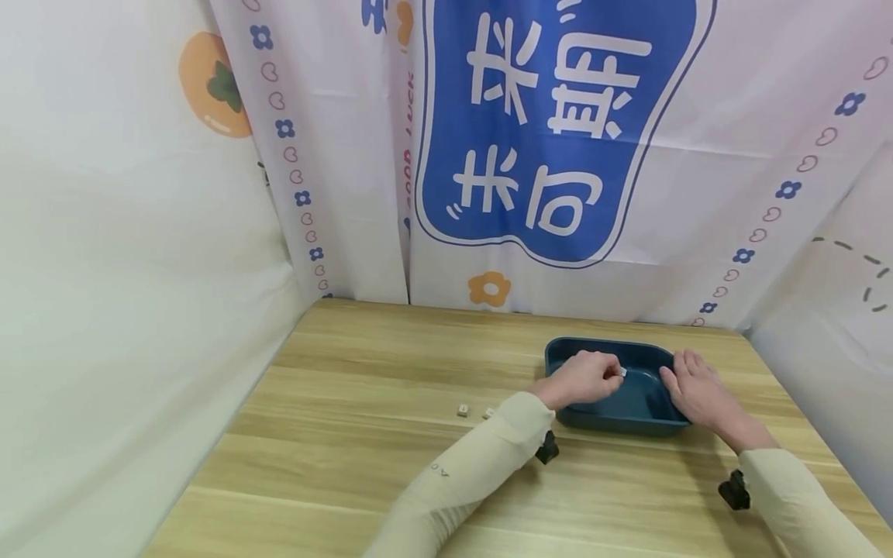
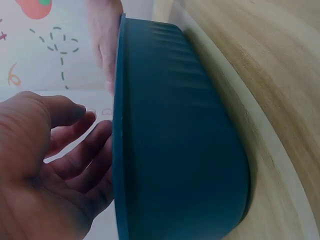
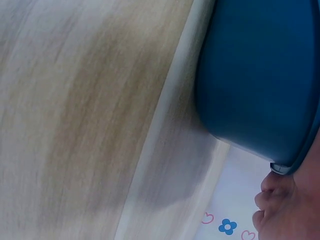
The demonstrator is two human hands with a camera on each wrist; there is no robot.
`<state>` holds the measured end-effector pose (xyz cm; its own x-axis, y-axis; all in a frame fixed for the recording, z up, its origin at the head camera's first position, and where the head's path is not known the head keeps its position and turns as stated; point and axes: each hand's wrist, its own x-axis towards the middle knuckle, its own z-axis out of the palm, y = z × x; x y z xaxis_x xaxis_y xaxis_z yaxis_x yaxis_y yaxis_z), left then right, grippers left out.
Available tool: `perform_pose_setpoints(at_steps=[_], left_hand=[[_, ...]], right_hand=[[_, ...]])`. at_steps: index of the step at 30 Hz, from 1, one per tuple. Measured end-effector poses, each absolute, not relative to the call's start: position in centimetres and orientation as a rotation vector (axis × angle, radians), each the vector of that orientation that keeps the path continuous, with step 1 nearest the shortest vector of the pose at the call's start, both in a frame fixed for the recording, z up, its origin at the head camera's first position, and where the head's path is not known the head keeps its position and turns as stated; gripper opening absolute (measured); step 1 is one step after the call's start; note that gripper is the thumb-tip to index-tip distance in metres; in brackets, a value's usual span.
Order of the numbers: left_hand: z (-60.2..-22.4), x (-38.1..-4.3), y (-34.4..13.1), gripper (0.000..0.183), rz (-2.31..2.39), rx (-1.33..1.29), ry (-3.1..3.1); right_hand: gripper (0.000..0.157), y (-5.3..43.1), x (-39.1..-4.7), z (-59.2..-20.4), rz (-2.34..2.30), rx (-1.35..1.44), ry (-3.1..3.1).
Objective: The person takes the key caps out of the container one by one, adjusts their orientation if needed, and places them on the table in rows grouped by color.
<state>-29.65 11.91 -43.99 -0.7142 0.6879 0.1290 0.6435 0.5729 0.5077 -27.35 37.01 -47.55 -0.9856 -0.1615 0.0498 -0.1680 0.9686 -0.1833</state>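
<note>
A deep dark-blue rectangular tray (image 1: 631,425) stands on the wooden table. My left hand (image 1: 589,376) is over the tray's inside, thumb and fingertips together at a small white tile (image 1: 623,373). In the left wrist view the left hand (image 2: 55,165) shows curled fingers, partly hidden behind the tray wall (image 2: 170,130). My right hand (image 1: 701,391) holds the tray's right rim, thumb on the inner side and fingers along the outside. From the right wrist view, its fingers (image 3: 272,192) lie against the rim's outer side.
Two small white tiles lie left of the tray, one (image 1: 463,410) farther out and another (image 1: 489,413) beside my left sleeve (image 1: 474,473). Black wrist cameras hang below both wrists. A printed curtain (image 1: 349,194) borders the back of the table (image 1: 335,434).
</note>
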Motion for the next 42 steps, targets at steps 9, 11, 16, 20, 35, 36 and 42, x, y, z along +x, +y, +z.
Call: perform_pose_setpoints(at_steps=[9,11,16,20,35,36,42], left_hand=[[-44.6,-30.6,13.6,0.017,0.81,0.973,2.781],[-44.9,-31.0,14.0,0.017,0.778,0.945,2.798],[-46.1,-31.9,15.2,0.016,0.608,0.907,2.898],[-47.2,-32.3,15.9,0.024,0.468,0.877,2.962],[-47.6,-31.8,16.2,0.009,0.41,0.721,2.987],[-47.7,-31.8,16.2,0.008,0.417,0.723,2.976],[-48.2,-32.2,16.4,0.005,0.497,0.727,2.93]], right_hand=[[0.072,36.8,-27.1,-47.5,0.259,0.25,-3.077],[0.072,36.9,-27.1,-47.7,0.259,0.249,-3.077],[0.074,37.1,-27.2,-47.9,0.272,0.248,-3.086],[0.073,37.3,-27.2,-48.0,0.284,0.245,-3.093],[0.07,37.1,-27.0,-47.5,0.279,0.266,-3.108],[0.07,37.1,-27.0,-47.5,0.282,0.267,-3.11],[0.072,37.1,-27.1,-47.6,0.298,0.268,-3.108]])
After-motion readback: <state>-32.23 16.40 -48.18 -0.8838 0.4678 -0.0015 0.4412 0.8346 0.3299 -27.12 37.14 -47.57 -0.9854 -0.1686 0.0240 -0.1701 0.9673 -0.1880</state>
